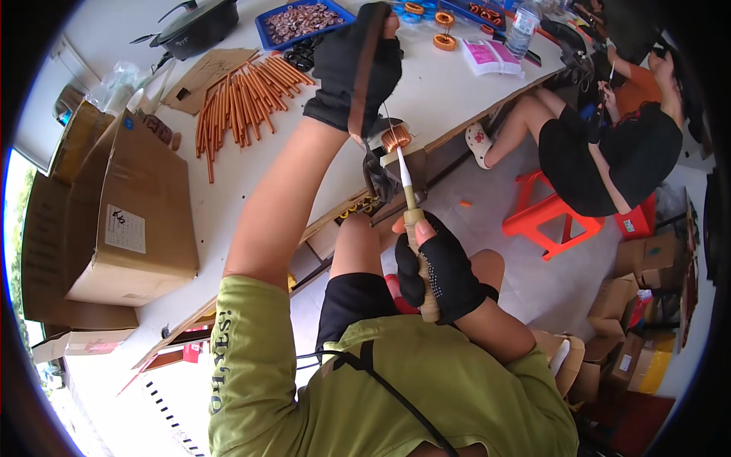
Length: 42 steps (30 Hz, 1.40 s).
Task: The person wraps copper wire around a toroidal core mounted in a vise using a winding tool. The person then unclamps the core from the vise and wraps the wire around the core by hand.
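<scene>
My left hand point(356, 72), in a black fingerless glove with a brown strap across it, is raised over the table edge and closed. A thin wire point(389, 114) runs from it down to a small ring coil wound with copper wire point(396, 139), which sits at the table's edge. My right hand point(444, 268), gloved in black with dotted grip, is wrapped round a hand tool point(412, 199) with a tape-bound handle. The tool's pale tapered tip points up and meets the underside of the coil. The fingers of my left hand are mostly hidden.
Copper-coloured rods point(242, 99) fan out on cardboard. A blue tray point(266, 30) holds many small rings. Finished-looking coils point(444, 41), a bottle point(522, 30) and a pink packet point(491, 56) lie farther back. A cardboard box point(145, 206) stands left. Another person sits right, by a red stool point(544, 217).
</scene>
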Each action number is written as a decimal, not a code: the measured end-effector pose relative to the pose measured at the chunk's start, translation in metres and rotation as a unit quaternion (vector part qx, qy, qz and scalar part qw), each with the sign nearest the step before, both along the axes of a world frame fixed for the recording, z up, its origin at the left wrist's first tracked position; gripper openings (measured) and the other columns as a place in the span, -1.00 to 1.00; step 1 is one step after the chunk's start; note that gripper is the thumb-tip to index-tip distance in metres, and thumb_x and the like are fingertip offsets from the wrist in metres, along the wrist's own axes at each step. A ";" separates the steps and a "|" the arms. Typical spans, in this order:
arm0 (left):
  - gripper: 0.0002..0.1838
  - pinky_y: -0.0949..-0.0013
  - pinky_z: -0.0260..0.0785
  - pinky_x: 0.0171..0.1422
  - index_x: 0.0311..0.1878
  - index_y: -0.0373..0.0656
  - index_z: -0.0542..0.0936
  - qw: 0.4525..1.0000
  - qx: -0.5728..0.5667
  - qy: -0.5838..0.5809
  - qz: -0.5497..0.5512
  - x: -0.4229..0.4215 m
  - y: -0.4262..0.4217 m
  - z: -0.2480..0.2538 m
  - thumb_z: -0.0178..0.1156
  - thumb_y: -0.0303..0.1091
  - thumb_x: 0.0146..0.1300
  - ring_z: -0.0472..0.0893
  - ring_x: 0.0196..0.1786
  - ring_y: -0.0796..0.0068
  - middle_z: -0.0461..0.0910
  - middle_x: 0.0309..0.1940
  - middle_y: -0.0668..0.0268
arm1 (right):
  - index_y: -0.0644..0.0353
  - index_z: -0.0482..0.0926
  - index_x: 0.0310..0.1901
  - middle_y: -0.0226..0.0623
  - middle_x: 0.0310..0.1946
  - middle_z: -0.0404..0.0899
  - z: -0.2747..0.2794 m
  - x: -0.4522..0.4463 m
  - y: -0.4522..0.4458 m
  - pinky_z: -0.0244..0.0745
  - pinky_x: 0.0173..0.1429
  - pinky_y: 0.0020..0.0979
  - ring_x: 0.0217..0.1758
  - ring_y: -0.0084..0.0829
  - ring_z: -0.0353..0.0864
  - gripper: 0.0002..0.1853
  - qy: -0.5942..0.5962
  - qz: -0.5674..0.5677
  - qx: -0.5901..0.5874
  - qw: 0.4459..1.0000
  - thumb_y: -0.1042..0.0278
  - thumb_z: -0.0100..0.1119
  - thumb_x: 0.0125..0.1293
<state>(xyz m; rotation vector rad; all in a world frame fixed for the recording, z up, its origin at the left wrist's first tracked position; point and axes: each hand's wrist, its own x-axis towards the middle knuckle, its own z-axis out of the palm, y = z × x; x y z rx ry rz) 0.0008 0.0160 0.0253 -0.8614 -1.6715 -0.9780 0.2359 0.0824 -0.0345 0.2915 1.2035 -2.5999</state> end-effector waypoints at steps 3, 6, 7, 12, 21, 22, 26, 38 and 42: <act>-0.92 0.32 0.34 -0.54 -0.28 -0.10 0.51 0.978 -0.031 0.206 0.023 0.020 0.000 0.026 0.13 -0.37 0.17 0.51 -0.62 0.16 0.50 -0.64 0.21 | 0.15 0.32 -0.09 -0.42 -0.66 0.28 -0.007 0.011 0.007 0.12 -0.71 -0.55 -0.80 -0.60 0.19 -0.69 0.025 0.012 0.058 0.998 0.06 -0.18 0.37; -0.88 0.33 0.34 -0.57 -0.28 -0.06 0.52 0.961 -0.090 0.260 0.040 0.033 -0.003 0.033 0.20 -0.39 0.09 0.51 -0.64 0.23 0.50 -0.66 0.24 | 0.17 0.30 -0.12 -0.42 -0.69 0.27 -0.014 0.020 0.016 0.11 -0.67 -0.55 -0.79 -0.60 0.21 -0.73 0.064 0.012 0.130 0.989 0.12 -0.20 0.38; -0.87 0.33 0.34 -0.57 -0.27 -0.06 0.52 0.959 -0.100 0.262 0.049 0.035 -0.002 0.034 0.20 -0.40 0.08 0.51 -0.64 0.23 0.50 -0.65 0.24 | 0.17 0.30 -0.13 -0.43 -0.71 0.27 -0.016 0.022 0.019 0.11 -0.65 -0.55 -0.79 -0.61 0.22 -0.75 0.077 0.009 0.156 0.985 0.15 -0.20 0.39; -0.83 0.34 0.35 -0.55 -0.26 -0.07 0.52 0.957 -0.122 0.247 0.090 0.038 -0.006 0.035 0.21 -0.45 0.03 0.53 -0.61 0.24 0.52 -0.61 0.26 | 0.21 0.30 -0.11 -0.46 -0.71 0.27 -0.017 0.024 0.029 0.17 -0.56 -0.58 -0.73 -0.64 0.23 -0.78 0.072 0.010 0.219 0.973 0.24 -0.22 0.40; -0.88 0.36 0.33 -0.35 -0.29 -0.20 0.47 0.999 -0.012 -0.043 -0.003 -0.009 -0.009 -0.020 -0.02 -0.38 0.28 0.52 -0.44 0.18 0.49 -0.51 0.15 | 0.18 0.33 -0.09 -0.48 -0.67 0.27 -0.008 0.015 0.027 0.15 -0.53 -0.60 -0.67 -0.68 0.23 -0.77 0.086 0.017 0.243 0.966 0.21 -0.19 0.38; -0.83 0.36 0.29 -0.33 -0.30 -0.21 0.46 0.996 -0.026 -0.084 0.005 -0.009 -0.007 -0.026 -0.06 -0.34 0.31 0.47 -0.44 0.26 0.47 -0.50 0.18 | 0.17 0.33 -0.08 -0.47 -0.67 0.27 -0.007 0.013 0.028 0.14 -0.53 -0.61 -0.68 -0.68 0.21 -0.75 0.080 0.034 0.214 0.973 0.19 -0.20 0.38; -0.85 0.09 0.35 -0.35 -0.17 -0.03 0.46 0.974 0.004 -0.219 -0.055 -0.025 0.000 -0.059 -0.03 -0.28 0.23 0.56 -0.36 0.00 0.58 -0.46 0.11 | 0.18 0.31 -0.07 -0.43 -0.69 0.27 0.000 -0.006 0.022 0.12 -0.65 -0.57 -0.78 -0.64 0.18 -0.72 0.055 0.046 0.103 0.992 0.14 -0.22 0.39; -0.84 0.13 0.38 -0.26 -0.18 -0.02 0.49 0.925 -0.204 -0.319 -0.025 -0.004 -0.003 -0.045 -0.03 -0.26 0.24 0.57 -0.30 0.04 0.58 -0.43 0.09 | 0.17 0.29 -0.08 -0.32 -0.62 0.40 -0.008 0.003 0.039 0.30 -0.48 -0.39 -0.58 -0.48 0.44 -0.77 0.125 0.017 0.423 0.897 0.23 -0.10 0.33; -0.87 0.23 0.38 -0.33 -0.25 -0.05 0.51 0.906 -0.193 -0.364 -0.096 0.008 -0.005 -0.037 0.02 -0.27 0.25 0.58 -0.40 0.11 0.57 -0.48 0.13 | 0.18 0.27 -0.05 -0.31 -0.59 0.42 -0.025 0.024 0.036 0.29 -0.48 -0.39 -0.59 -0.48 0.43 -0.75 0.234 -0.031 0.734 0.637 0.26 -0.08 0.33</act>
